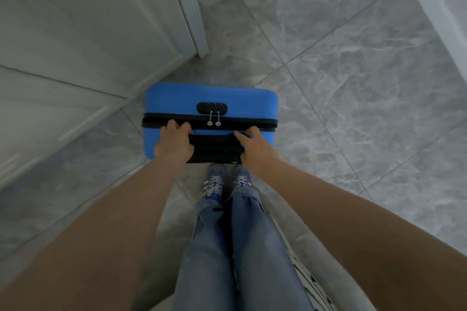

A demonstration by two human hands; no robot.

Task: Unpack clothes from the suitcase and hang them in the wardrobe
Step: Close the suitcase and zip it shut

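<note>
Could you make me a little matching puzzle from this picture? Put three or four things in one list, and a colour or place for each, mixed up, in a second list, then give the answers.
Things:
1. suitcase
2. zipper pulls
3. left hand
4. shoes

Descriptions:
A. blue with white laces, on the floor tiles just behind the case
B. two metal tabs hanging from the black lock
C. bright blue shell, standing upright, zipped closed
D. on the case's top, left of the black handle

Pairs: 1-C, 2-B, 3-D, 4-A
</note>
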